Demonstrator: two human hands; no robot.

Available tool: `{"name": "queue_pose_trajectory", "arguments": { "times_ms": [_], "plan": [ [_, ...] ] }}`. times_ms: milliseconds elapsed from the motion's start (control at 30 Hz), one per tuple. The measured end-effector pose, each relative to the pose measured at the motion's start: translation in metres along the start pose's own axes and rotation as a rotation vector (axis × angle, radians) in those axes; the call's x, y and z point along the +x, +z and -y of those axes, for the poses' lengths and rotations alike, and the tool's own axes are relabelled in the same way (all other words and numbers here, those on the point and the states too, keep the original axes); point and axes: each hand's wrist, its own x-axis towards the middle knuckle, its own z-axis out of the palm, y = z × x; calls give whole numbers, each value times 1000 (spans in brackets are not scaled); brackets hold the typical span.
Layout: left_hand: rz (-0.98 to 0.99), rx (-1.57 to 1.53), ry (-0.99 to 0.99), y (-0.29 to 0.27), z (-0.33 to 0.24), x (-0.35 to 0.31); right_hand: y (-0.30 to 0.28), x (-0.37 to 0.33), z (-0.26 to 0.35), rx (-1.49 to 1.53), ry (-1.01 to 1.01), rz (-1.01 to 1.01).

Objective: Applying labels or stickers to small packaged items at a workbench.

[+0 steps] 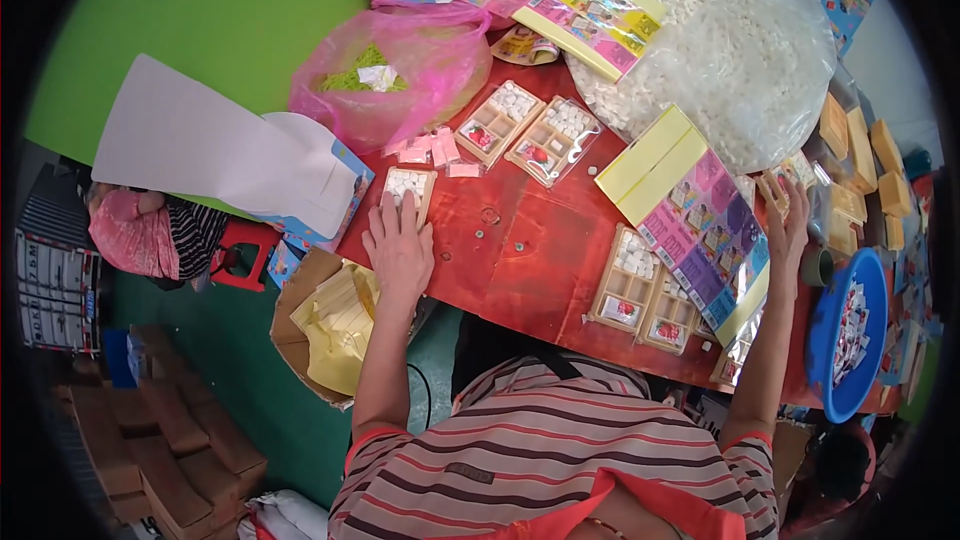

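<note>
My left hand (pixel 400 248) lies with its fingers spread over the near end of a pale wooden compartment tray (pixel 408 181) filled with small white cubes. At the right, my right hand (pixel 789 218) has its fingers curled on a pale wooden tray (pixel 770 190), mostly hidden by the hand. Two wrapped compartment trays (pixel 548 152) with white cubes and strawberry cards stand at the middle back. Nearer me on the right are more such trays (pixel 632 280), partly under a printed card sheet (pixel 700 215). Pink packets (pixel 435 150) lie beyond my left hand.
On the red table (pixel 490 265) stand a pink bag (pixel 400 50) with green bits, a big clear bag of white cubes (pixel 730 40) and a blue basin (pixel 850 335) of small packets. Stacked wooden trays (pixel 855 170) line the right. A carton (pixel 310 325) sits below the left edge.
</note>
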Motion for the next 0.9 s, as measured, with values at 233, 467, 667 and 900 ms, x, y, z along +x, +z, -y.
{"name": "queue_pose_trajectory", "arguments": {
  "times_ms": [233,467,667,900],
  "plan": [
    [84,-177,291,-8,-53,-37,-7,-18,84,36,-152,112],
    [154,-171,369,-12,-100,-56,-24,-27,134,57,-156,251],
    [132,-212,388,-15,-119,-50,-33,-65,159,-146,-306,414],
    [214,-1153,419,-12,-175,-36,-19,-85,165,-250,-397,411]
  ]
}}
